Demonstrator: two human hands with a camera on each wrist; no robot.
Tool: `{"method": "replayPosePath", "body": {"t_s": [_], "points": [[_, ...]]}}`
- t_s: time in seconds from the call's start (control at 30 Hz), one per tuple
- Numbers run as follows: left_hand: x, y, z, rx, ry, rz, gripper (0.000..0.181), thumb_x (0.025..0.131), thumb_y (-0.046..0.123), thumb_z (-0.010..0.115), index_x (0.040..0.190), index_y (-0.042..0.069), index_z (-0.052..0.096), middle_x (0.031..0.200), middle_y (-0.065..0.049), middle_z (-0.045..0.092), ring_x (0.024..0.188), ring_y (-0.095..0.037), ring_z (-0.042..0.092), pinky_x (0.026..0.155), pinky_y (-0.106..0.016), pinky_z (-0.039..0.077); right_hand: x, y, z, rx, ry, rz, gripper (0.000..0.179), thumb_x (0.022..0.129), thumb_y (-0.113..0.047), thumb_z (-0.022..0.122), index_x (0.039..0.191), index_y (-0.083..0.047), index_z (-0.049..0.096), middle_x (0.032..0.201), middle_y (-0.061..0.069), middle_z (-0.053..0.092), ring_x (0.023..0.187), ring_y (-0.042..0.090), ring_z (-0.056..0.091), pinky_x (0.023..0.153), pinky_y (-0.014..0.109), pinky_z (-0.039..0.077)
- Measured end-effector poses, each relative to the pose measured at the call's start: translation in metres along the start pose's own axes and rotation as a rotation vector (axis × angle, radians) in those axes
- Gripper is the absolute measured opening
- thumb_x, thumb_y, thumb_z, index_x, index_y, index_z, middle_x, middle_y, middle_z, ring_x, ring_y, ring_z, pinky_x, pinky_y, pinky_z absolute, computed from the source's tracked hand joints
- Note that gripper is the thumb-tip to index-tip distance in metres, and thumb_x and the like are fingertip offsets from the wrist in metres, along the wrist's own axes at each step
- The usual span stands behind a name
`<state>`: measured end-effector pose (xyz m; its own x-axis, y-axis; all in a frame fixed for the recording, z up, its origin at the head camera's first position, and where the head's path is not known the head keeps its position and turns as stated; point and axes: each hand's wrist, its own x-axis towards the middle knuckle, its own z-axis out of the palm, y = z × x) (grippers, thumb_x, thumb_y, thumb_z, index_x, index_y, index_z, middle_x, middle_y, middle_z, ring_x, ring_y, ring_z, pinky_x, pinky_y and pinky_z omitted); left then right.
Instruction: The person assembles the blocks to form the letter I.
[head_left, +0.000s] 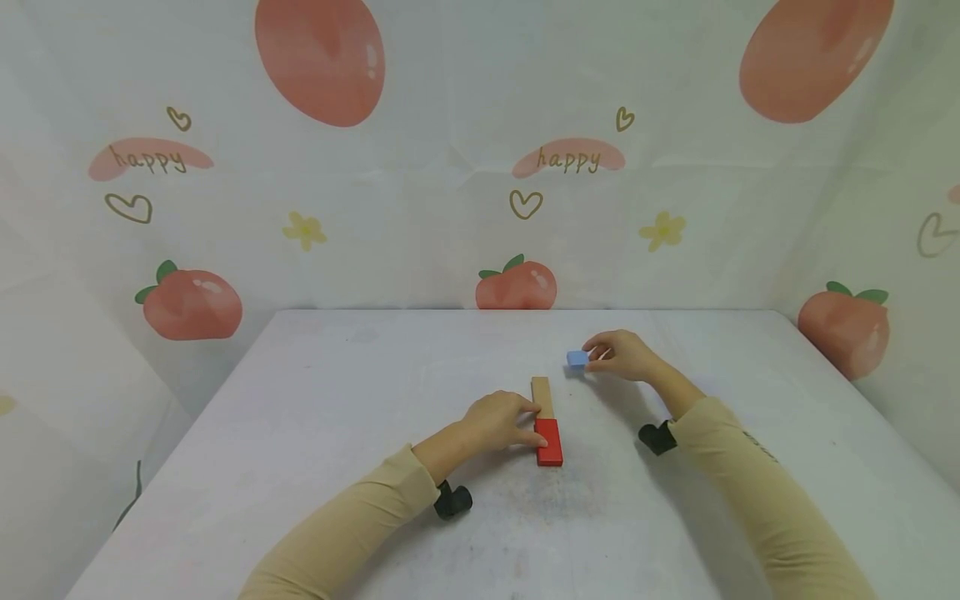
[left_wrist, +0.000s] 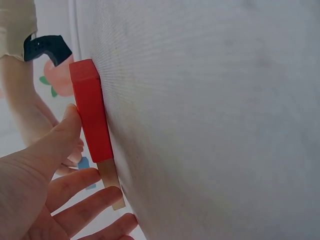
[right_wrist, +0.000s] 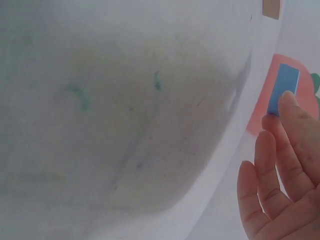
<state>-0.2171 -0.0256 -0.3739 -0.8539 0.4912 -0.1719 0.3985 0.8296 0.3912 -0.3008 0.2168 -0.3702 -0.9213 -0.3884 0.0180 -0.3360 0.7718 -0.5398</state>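
A red rectangular block (head_left: 549,443) lies flat on the white table, its far end meeting a plain wooden block (head_left: 541,396) in one line. My left hand (head_left: 497,422) reaches in from the left. Its thumb touches the red block (left_wrist: 91,115), while the loosely spread fingers lie along the wooden block (left_wrist: 110,181). Farther back and to the right, my right hand (head_left: 624,355) pinches a small light-blue block (head_left: 577,359) between thumb and index finger. The right wrist view shows the blue block (right_wrist: 283,87) held by one end, the other fingers loosely bent.
The white tabletop (head_left: 375,358) has smudges near the front. Behind it hangs a white cloth (head_left: 420,208) printed with peaches, hearts and flowers. Each wrist carries a black camera mount, the left mount (head_left: 453,501) and the right mount (head_left: 657,437) hanging just above the table.
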Motion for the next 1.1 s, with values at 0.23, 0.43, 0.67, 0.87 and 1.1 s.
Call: {"method": "replayPosePath", "body": {"t_s": [0.23,0.43,0.67,0.87,1.1], "points": [[-0.001,0.001,-0.001,-0.005,-0.006,-0.001,0.056,0.078,0.042,0.072,0.126,0.017,0.061,0.130,0.001,0.060,0.121,-0.018,0.054,0.098,-0.036,0.048,0.003,-0.006,0.004,0.011,-0.002,-0.011,0.031,0.081,-0.013,0.071,0.106,0.004,0.064,0.090,0.017,0.069,0.080,0.023,0.063,0.077,0.038,0.055],[-0.001,0.001,-0.001,-0.008,-0.008,-0.003,0.055,0.078,0.042,0.072,0.126,0.017,0.061,0.130,0.001,0.060,0.121,-0.019,0.055,0.097,-0.036,0.048,0.007,-0.007,0.007,0.030,-0.009,-0.016,0.030,0.081,-0.013,0.071,0.105,0.004,0.064,0.088,0.016,0.069,0.079,0.022,0.064,0.077,0.038,0.055],[0.000,0.000,-0.001,-0.007,-0.005,0.005,0.056,0.078,0.043,0.072,0.126,0.017,0.061,0.130,0.001,0.060,0.121,-0.019,0.055,0.097,-0.036,0.048,0.010,-0.012,0.011,0.027,-0.023,0.002,0.030,0.082,-0.014,0.071,0.106,0.003,0.064,0.090,0.015,0.069,0.081,0.023,0.063,0.078,0.037,0.055],[-0.001,0.000,-0.001,0.000,-0.001,0.011,0.055,0.077,0.043,0.072,0.125,0.017,0.061,0.129,0.001,0.060,0.120,-0.019,0.055,0.095,-0.036,0.049,0.012,-0.015,0.014,0.026,-0.022,-0.009,0.030,0.082,-0.013,0.070,0.106,0.003,0.064,0.090,0.016,0.069,0.081,0.024,0.064,0.077,0.037,0.055],[-0.001,0.001,-0.001,0.008,-0.001,0.010,0.055,0.077,0.043,0.072,0.125,0.018,0.061,0.130,0.000,0.060,0.120,-0.019,0.056,0.095,-0.035,0.049,0.013,-0.017,0.016,0.025,-0.023,-0.009,0.029,0.082,-0.013,0.070,0.106,0.003,0.064,0.091,0.016,0.069,0.082,0.024,0.064,0.079,0.037,0.055]]}}
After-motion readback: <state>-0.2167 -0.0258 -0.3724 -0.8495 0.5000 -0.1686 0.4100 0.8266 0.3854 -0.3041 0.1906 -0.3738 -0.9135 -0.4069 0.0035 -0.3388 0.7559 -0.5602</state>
